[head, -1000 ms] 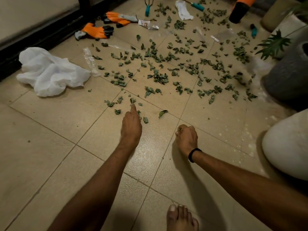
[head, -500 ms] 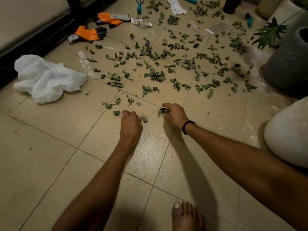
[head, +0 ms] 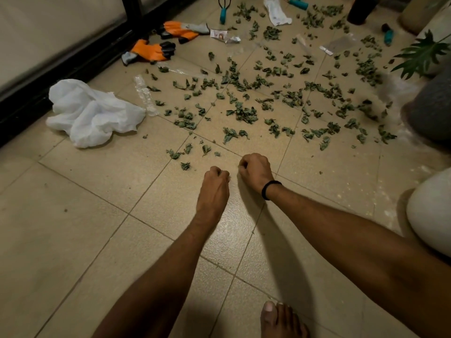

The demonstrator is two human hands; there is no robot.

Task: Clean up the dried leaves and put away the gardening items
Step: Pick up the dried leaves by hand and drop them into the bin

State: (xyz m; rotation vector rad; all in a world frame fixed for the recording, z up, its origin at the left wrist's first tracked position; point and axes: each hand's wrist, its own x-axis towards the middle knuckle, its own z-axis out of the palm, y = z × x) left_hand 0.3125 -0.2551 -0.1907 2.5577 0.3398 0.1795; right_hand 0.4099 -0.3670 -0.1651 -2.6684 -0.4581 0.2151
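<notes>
Plainly feather-light and brittle, the dried leaves (head: 244, 113) strewn across the tiled floor (head: 97, 191) want loose scooping rather than squeezing, while left hand (head: 214, 186) and right hand (head: 256, 170) sit fisted, seemingly around small pinches.

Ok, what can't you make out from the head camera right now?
All in the head view:
What the left hand or right hand holds, if anything: the curled fingers are tucked under, hidden by the knuckles.
Black container: cut off by the top edge.
Print on the small packet: too small.
Grey pot: blurred, cut off by the right edge.
</notes>
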